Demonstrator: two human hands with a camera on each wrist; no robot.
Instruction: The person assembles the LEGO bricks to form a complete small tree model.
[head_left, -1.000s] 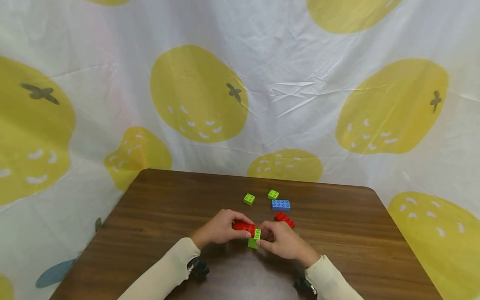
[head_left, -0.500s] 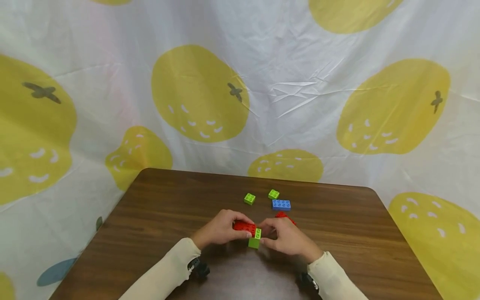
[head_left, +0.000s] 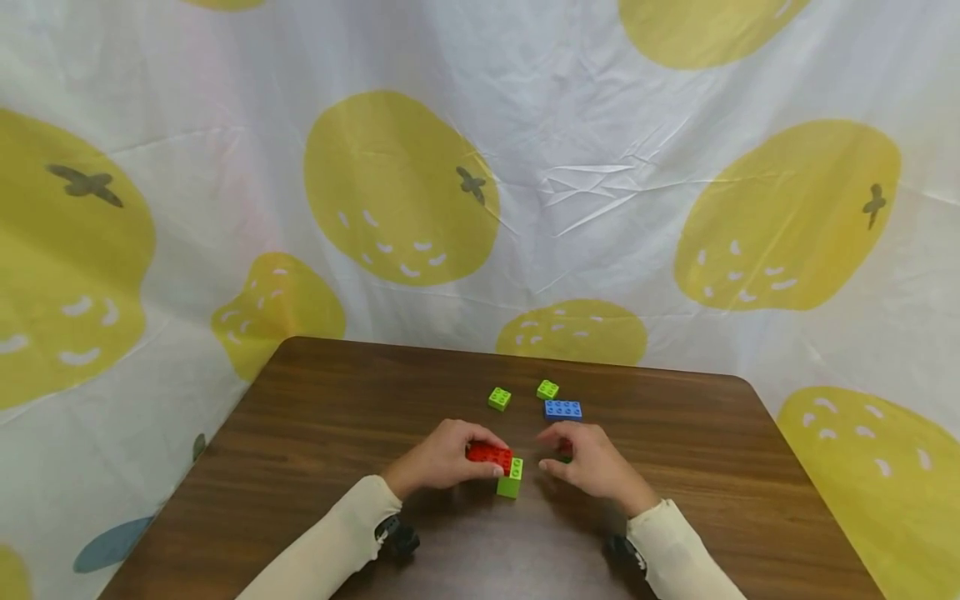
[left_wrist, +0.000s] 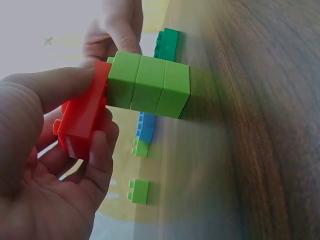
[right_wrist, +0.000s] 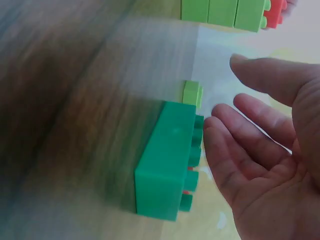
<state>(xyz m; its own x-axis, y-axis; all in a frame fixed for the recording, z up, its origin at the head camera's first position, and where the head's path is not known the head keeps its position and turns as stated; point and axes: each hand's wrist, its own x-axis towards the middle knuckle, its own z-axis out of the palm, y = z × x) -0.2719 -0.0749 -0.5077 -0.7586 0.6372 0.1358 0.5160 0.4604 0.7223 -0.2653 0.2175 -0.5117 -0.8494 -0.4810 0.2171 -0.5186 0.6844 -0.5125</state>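
Observation:
My left hand (head_left: 442, 454) grips a red toy brick (head_left: 490, 455) between thumb and fingers. This brick overhangs to the left from the top of a stack of three lime green bricks (left_wrist: 148, 85), two of whose studs show bare in the head view. To the right of the stack, my right hand (head_left: 596, 467) holds nothing, its fingers loosely bent and thumb apart. Right by its fingertips in the right wrist view lies a dark green brick (right_wrist: 167, 155), studs toward the hand. In the head view that brick is mostly hidden under the hand.
Farther back on the brown wooden table (head_left: 360, 392) lie a blue brick (head_left: 562, 409) and two small lime green bricks, one on the left (head_left: 499, 398) and one behind the blue brick (head_left: 547, 389). A lemon-print curtain (head_left: 570, 208) hangs beyond the table's back edge.
My right hand has let go of the lime green stack and moved right, over the dark green brick and another red brick. My left hand stays on the red brick.

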